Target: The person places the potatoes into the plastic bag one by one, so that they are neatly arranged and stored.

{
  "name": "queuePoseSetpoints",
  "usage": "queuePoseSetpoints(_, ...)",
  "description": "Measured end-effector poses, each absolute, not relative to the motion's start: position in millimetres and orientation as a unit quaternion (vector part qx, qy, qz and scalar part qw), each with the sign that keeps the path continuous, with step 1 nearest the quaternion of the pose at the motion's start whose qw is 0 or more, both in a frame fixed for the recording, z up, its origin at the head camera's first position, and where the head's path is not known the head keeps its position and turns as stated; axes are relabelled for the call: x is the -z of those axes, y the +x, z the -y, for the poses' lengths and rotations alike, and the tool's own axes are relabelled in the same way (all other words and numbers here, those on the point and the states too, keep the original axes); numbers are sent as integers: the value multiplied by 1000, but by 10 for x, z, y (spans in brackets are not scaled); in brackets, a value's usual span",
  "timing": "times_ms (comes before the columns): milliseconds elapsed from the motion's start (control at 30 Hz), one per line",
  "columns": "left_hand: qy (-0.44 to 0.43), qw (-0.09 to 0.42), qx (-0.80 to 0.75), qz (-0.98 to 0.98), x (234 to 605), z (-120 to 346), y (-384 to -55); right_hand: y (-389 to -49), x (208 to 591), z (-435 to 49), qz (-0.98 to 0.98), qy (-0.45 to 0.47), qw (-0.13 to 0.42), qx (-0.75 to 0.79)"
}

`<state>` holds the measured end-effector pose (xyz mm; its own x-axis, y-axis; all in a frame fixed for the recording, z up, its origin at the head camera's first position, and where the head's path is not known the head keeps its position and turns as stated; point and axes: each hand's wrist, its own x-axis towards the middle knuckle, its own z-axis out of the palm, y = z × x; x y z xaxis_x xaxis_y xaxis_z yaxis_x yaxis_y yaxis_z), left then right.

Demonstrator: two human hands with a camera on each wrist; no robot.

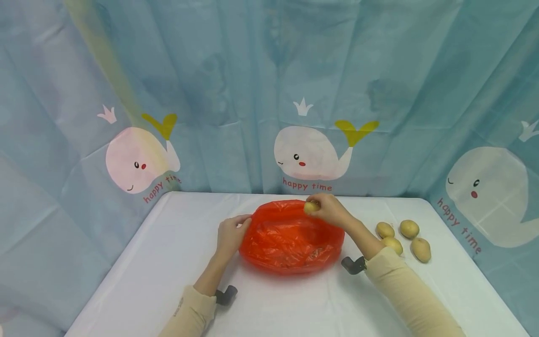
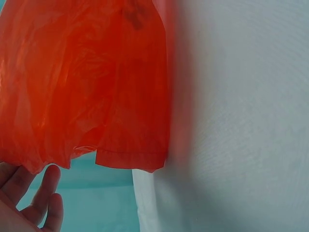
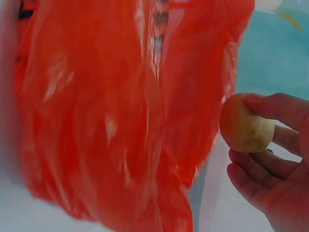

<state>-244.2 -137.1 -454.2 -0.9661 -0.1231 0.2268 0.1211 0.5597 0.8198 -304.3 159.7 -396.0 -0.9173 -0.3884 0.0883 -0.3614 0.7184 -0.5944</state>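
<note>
A red plastic bag (image 1: 290, 243) stands on the white table with its mouth spread wide. My left hand (image 1: 230, 236) grips the bag's left rim; in the left wrist view its other fingers (image 2: 48, 191) hang loosely below the bag's edge. Between the thumb and fingers of my right hand (image 1: 332, 211) is a small round yellow potato (image 3: 246, 123). That hand is over the bag's far right rim, and the potato overlaps the mouth in the head view. Dark print shows on the bag in the right wrist view.
Several potatoes (image 1: 409, 229) lie in a loose group on the right side of the table (image 1: 303, 304), beside my right forearm. A blue curtain (image 1: 236, 93) with whale prints hangs behind the table and along both sides.
</note>
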Motion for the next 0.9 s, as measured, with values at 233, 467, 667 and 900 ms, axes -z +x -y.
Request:
queuePoseSetpoints(233,3,130,469,874,4531,1365,-2432,-3079,4023,-1409,-922,-215,33,320)
queuePoseSetpoints(467,-8,147,456,878,4514,1351,-2437,-3087,4059,-1229,-918,-229,59,317)
queuePoseSetpoints(667,-8,141,459,877,4515,1336,-2442,-3111,4145,-1122,-917,-224,76,322)
queuePoseSetpoints(900,-6,145,451,881,4518,1334,-2443,-3073,4205,-958,-912,-216,101,333)
